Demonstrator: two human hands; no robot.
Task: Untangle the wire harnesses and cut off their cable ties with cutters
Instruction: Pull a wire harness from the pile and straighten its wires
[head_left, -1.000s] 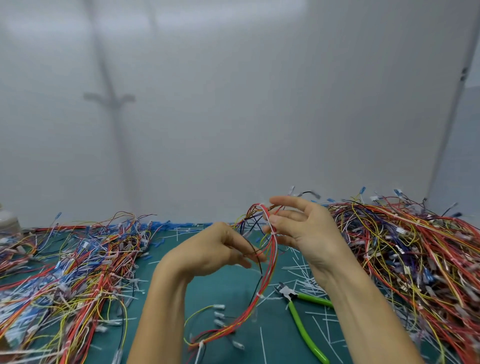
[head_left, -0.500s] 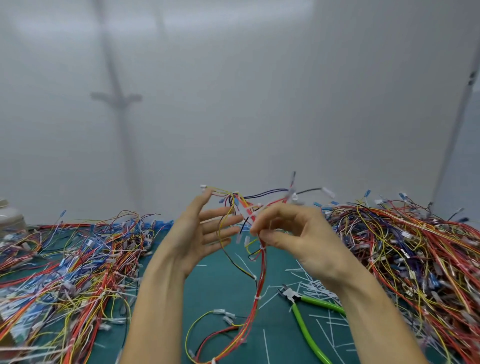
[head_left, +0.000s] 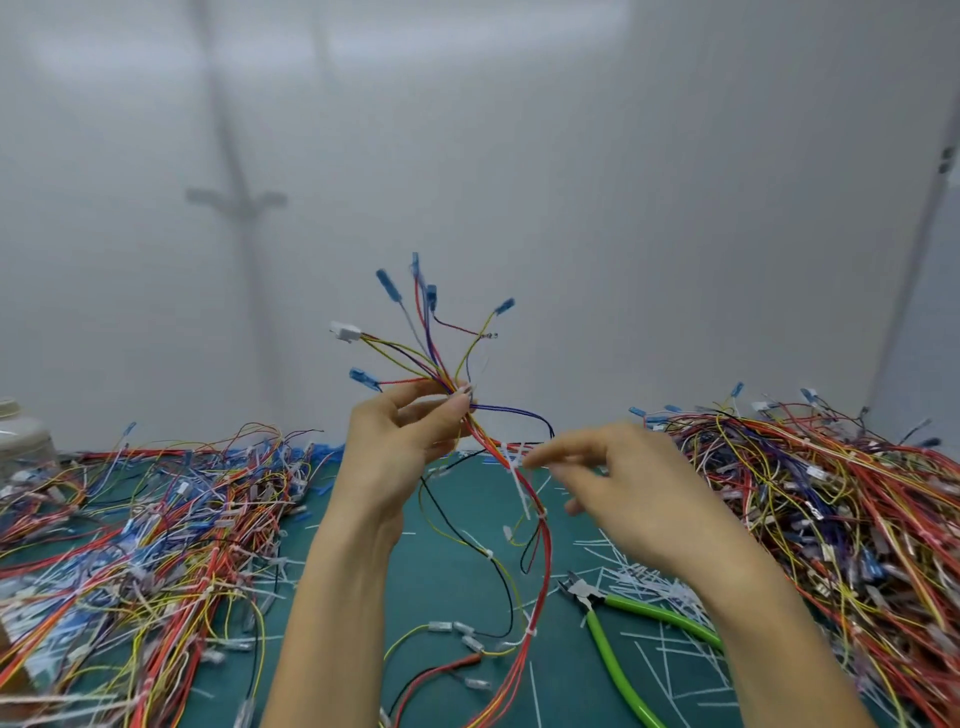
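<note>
My left hand (head_left: 402, 441) pinches a wire harness (head_left: 540, 545) just below its fanned-out top, holding it up above the green mat. Blue terminals and a white connector (head_left: 345, 331) spread out above my fingers. The red, yellow and black wires hang down to the mat, bound by white cable ties (head_left: 519, 483). My right hand (head_left: 618, 488) hovers to the right of the bundle, fingers loosely curled and blurred, their tips near the upper tie; I cannot tell if they touch it. Green-handled cutters (head_left: 613, 618) lie on the mat below my right hand.
A big tangle of harnesses (head_left: 831, 519) is heaped at the right. Another spread of loose wires (head_left: 140, 530) covers the left of the mat (head_left: 441, 577). Cut white tie pieces (head_left: 654, 582) litter the mat around the cutters. A pale jar (head_left: 21, 436) stands far left.
My left hand took hold of the harness and lifted it, so the terminals now fan out higher. My right hand let go of the bundle and moved down and to the right.
</note>
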